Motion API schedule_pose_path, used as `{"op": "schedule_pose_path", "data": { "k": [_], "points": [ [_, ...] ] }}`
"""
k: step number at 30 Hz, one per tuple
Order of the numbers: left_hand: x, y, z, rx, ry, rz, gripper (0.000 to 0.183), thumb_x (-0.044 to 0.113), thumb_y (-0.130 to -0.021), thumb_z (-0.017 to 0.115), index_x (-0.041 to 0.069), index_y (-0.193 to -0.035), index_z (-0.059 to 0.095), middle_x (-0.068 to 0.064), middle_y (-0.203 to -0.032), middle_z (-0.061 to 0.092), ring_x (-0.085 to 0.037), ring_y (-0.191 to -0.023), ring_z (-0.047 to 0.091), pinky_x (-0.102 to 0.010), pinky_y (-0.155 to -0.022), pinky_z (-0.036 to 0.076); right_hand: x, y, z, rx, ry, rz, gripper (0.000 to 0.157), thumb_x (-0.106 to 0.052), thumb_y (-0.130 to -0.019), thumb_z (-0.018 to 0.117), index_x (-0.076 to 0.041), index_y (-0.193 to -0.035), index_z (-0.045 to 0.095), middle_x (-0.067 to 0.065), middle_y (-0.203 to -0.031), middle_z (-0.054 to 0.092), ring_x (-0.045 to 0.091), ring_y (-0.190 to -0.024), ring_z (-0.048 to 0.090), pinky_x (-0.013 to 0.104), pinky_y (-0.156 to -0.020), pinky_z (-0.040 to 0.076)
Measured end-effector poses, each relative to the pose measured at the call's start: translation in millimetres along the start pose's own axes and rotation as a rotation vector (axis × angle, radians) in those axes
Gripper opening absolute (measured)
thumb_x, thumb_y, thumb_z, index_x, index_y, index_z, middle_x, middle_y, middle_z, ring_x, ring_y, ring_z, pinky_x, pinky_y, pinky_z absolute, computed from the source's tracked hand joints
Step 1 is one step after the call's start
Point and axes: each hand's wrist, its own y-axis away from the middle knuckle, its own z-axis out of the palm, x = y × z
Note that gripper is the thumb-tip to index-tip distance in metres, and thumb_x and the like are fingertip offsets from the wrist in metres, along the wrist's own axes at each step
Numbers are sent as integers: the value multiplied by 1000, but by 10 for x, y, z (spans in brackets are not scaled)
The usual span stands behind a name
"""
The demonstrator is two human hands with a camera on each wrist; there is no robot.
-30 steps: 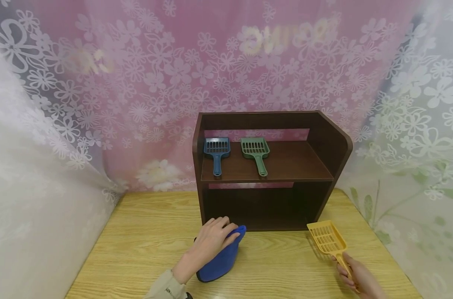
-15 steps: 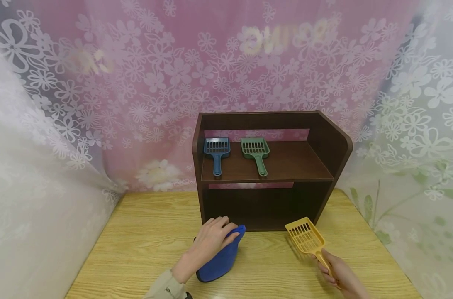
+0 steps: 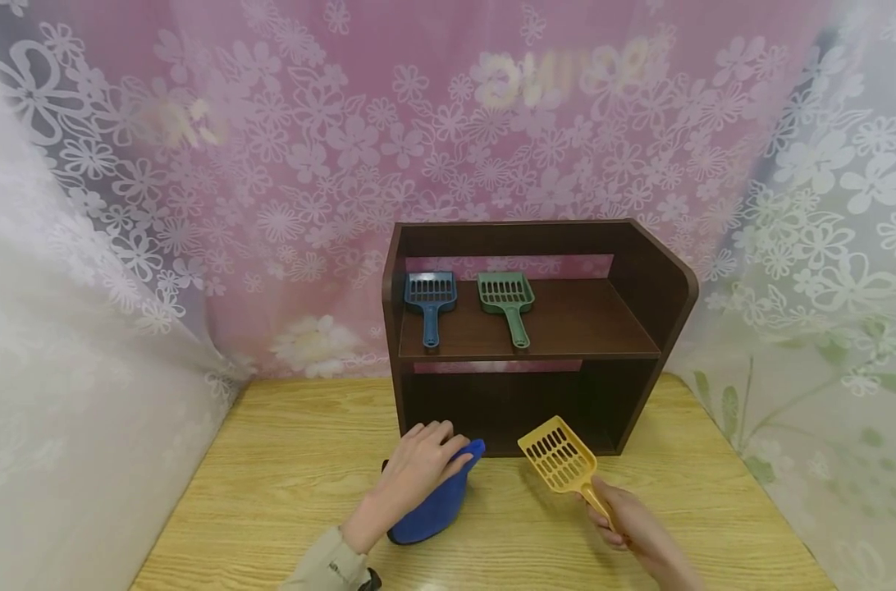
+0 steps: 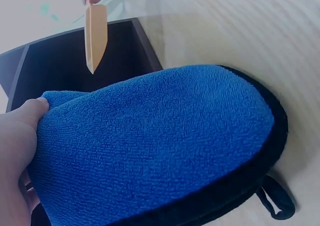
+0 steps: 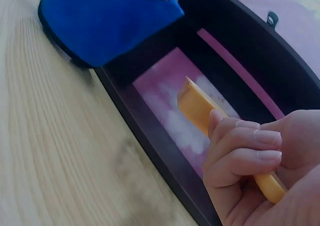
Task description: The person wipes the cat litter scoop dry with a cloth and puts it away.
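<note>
My left hand [image 3: 423, 461] grips one end of a blue terry cloth [image 4: 155, 136] with a black edge and a small black loop. In the head view the cloth slants down toward the table, in front of the shelf's left half. A yellow slotted litter scoop [image 3: 559, 455] is in my right hand [image 3: 621, 521], whose fingers curl round its handle. Its slotted head points up and left, toward the cloth, in front of the shelf's lower opening. The right wrist view shows the scoop side-on, its handle [image 5: 270, 186] partly covered by the fingers.
A dark brown two-tier shelf [image 3: 529, 357] stands on the wooden table [image 3: 308, 427]. On its upper board lie a blue litter scoop [image 3: 431, 300] and a green litter scoop [image 3: 510, 300], handles forward. Flowered curtains [image 3: 308, 205] hang behind and at both sides.
My right hand has carried the yellow litter scoop leftward across the front of the shelf and slightly upward. The left hand and the blue cloth have risen a little.
</note>
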Motion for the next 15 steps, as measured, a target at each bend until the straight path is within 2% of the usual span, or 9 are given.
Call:
{"op": "schedule_pose_path", "data": {
  "k": [9, 15],
  "points": [
    [-148, -272, -201, 34, -74, 2, 23, 37, -93, 53, 20, -100, 67, 2, -79, 50, -11, -65, 41, -25, -57, 26, -105, -117, 236, -27, 35, -23, 52, -43, -100, 27, 1, -110, 52, -6, -61, 37, 2, -40, 28, 17, -39, 27],
    [-117, -534, -363, 122, -144, 37, 23, 38, -90, 57, 21, -99, 68, 3, -81, 52, -11, -67, 47, -25, -58, 33, -146, -183, 390, -67, 42, -35, 52, -44, -99, 29, 3, -109, 50, -6, -60, 37, 1, -39, 29, 18, -39, 26]
  ]
}}
